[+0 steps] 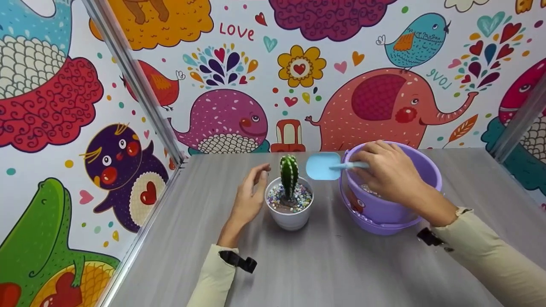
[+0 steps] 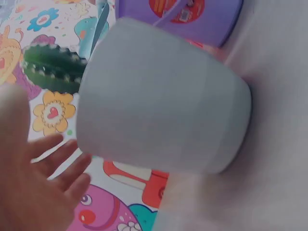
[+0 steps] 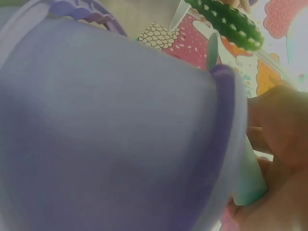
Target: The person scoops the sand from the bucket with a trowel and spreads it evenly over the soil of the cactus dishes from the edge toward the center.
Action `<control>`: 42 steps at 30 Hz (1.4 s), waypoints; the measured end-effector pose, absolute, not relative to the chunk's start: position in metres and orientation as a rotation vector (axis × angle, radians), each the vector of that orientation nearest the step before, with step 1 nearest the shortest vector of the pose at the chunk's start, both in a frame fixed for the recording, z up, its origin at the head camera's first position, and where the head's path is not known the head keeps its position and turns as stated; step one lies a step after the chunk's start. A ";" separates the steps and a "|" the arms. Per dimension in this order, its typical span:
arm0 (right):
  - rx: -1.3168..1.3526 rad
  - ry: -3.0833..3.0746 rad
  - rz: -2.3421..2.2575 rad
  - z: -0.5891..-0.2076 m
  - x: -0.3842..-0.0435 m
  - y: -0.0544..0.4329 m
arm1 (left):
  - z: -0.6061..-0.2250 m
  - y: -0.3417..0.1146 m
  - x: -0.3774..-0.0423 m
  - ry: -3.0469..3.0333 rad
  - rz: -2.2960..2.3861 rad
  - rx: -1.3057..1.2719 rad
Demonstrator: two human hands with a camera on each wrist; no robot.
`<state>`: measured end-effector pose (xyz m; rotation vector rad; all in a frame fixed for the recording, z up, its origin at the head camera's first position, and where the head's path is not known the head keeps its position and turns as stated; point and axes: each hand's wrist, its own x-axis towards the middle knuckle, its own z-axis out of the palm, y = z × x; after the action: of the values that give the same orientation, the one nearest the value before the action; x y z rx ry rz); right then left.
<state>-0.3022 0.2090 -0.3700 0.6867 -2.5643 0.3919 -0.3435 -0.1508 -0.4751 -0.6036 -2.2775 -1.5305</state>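
Note:
In the head view a light blue toy shovel [image 1: 323,166] is gripped at its handle by my right hand [image 1: 386,172], over a purple bucket [image 1: 420,164]. The shovel's blade reaches left past the bucket rim, toward a white pot [image 1: 290,220]. A green cactus [image 1: 289,177] stands upright in that pot, with colourful pebbles [image 1: 301,198] around its base. My left hand [image 1: 248,194] is beside the pot's left side, fingers extended and holding nothing. In the left wrist view its relaxed fingers [image 2: 60,159] show near the pot's rim.
Pale grains [image 1: 370,191] show inside the bucket, and its purple handle [image 1: 375,224] hangs down at the front. Everything stands on a grey table [image 1: 179,256]. Behind it rises a wall [image 1: 251,64] printed with cartoon animals, with a metal frame post [image 1: 140,81] at left.

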 end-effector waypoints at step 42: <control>0.390 -2.910 0.271 -0.381 -0.313 0.312 | -0.438 -0.004 -0.294 -2.228 -1.386 -1.083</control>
<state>-0.3134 0.3122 -0.3806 0.3896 -2.9101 0.2711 -0.2938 -0.0037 -0.4378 -1.0829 -2.2278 -1.3861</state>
